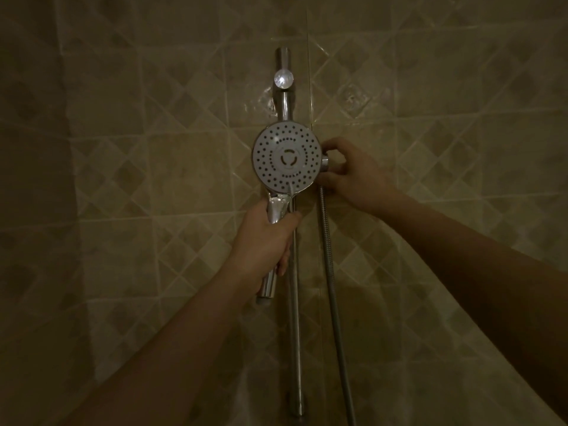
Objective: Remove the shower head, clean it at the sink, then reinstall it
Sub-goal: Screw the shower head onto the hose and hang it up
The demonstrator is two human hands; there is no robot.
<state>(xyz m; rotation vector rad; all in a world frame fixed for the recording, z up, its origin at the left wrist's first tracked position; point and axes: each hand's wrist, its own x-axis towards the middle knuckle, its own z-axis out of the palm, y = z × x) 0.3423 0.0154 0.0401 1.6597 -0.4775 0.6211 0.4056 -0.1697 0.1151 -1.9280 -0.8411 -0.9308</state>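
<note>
Both forearms reach in from the near edge, up toward a dim tiled wall (153,167) that fills the whole view. Down its middle runs a chrome rail (294,302), upright, with a shiny round knob (283,78) near its top. Just right of the rail hangs a ribbed metal hose (333,287), dropping away toward the bottom edge.

And there's the shower head (285,156), sitting on the rail at mid-height, round spray face turned toward us, handle angled down and to the left. The left hand (266,238) has it: fingers wrapped round the chrome handle just below the face. The right hand (353,173) is up beside the head's right edge, fingers (330,146) curled and pinching a small metal fitting (325,162) where the hose tops out. Whether that is the hose nut or the bracket clamp, I can't tell in this light.

My read: that polished handle looks rigid, light enough for one hand, but slippery, more so if wet. So a full wrap on the handle is the sound hold, not the face. Expect the stiff, springy hose to tug sideways.
</note>
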